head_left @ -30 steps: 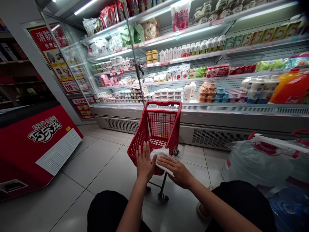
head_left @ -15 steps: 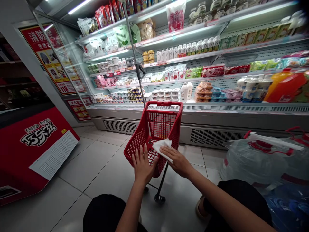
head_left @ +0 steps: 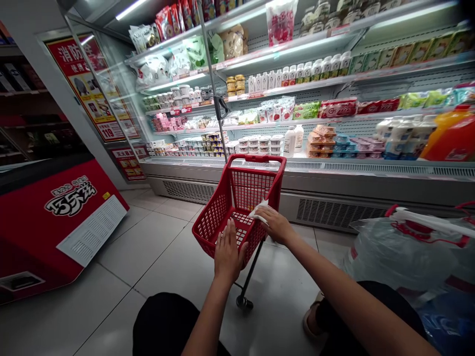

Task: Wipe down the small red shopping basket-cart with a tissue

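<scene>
A red plastic shopping cart [head_left: 213,217] with a mesh basket stands on the floor in front of me. My right hand [head_left: 273,223] presses a white cloth [head_left: 259,210] over the basket's right rim, with its fingers bent around the edge. At the basket's near rim is my left hand [head_left: 228,253], its fingers stretched out and holding nothing. Whether the left palm touches the rim is hard to see. Below the basket, a dark leg leads down to a caster wheel [head_left: 244,301].
Behind the cart runs a refrigerated display case [head_left: 256,168] with shelves of dairy and drinks. A red freezer [head_left: 70,217] stands at the left. Large plastic-wrapped water bottles [head_left: 401,247] are close on the right. My knees flank the cart's near side.
My right hand has moved with the cloth up and outward onto the right rim, and the cloth now bends over it. The left hand's fingers have drawn together. The view has shifted slightly.
</scene>
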`<state>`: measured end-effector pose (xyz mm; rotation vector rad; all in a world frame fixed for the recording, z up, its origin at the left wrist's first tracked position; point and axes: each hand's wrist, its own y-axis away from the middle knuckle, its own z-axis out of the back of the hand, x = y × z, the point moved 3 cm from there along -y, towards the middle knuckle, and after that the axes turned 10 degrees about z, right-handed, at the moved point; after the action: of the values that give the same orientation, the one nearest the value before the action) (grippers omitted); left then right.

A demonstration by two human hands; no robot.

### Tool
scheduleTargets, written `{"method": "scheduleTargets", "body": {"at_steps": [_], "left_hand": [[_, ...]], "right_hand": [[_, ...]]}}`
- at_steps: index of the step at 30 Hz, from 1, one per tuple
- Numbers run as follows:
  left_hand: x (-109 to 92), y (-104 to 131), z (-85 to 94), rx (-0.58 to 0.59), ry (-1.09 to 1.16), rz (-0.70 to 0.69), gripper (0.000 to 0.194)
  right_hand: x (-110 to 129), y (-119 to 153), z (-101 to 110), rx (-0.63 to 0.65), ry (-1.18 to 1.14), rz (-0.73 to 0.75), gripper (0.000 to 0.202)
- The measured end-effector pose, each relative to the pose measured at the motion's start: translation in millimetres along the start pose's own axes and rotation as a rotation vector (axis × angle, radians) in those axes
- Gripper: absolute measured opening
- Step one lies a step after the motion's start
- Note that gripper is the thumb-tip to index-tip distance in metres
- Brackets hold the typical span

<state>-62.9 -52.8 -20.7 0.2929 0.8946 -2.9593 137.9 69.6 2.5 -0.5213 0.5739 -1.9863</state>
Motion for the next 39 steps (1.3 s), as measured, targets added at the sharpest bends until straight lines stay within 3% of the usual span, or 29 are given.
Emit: {"method": "scheduleTargets", "body": {"at_steps": [7, 10, 13, 16, 20, 22, 24, 30, 32, 34, 39], "left_hand": [[26.0, -13.5, 4.6, 0.036, 0.047, 0.216, 0.089], [13.5, -22.8, 7.6, 0.023, 0.039, 0.269, 0.088], [-7.2, -26.2, 8.5, 0.061, 0.071, 0.179, 0.086], [-11.6, -21.5, 11.5, 0.063, 0.071, 0.100, 0.086], [0.6, -14.4, 18.2, 0.054, 0.004, -0.025, 0.075], [6.4, -14.1, 21.1, 0.072, -0.014, -0.045, 0.066], [9.2, -14.9, 23.3, 0.099, -0.008, -0.055, 0.061], [15.0, -14.1, 27.2, 0.107, 0.032, -0.100, 0.056], [20.6, -13.7, 28.6, 0.101, 0.029, -0.106, 0.056], [26.9, -14.0, 30.3, 0.098, 0.023, -0.106, 0.055], [35.2, -15.6, 33.2, 0.102, 0.025, -0.113, 0.053]], "right_hand": [[60.1, 1.7, -14.9, -0.027, -0.034, 0.063, 0.048], [87.5, 2.6, -21.3, -0.001, -0.036, 0.083, 0.056], [96.1, 4.5, -23.3, 0.032, -0.022, 0.103, 0.061], [76.3, 8.2, -12.8, 0.055, 0.025, 0.120, 0.062], [23.8, 15.8, 19.1, 0.019, 0.137, -0.016, 0.055], [9.1, 19.2, 30.8, 0.007, 0.162, -0.059, 0.053], [10.7, 20.7, 32.5, -0.003, 0.165, -0.073, 0.053], [67.6, 15.0, -0.6, 0.012, 0.090, 0.023, 0.059], [73.0, 14.8, -2.1, 0.030, 0.071, 0.077, 0.061], [61.6, 18.7, 8.5, 0.027, 0.092, 0.088, 0.062], [-0.9, 39.5, 57.9, -0.018, 0.247, -0.060, 0.060]]}}
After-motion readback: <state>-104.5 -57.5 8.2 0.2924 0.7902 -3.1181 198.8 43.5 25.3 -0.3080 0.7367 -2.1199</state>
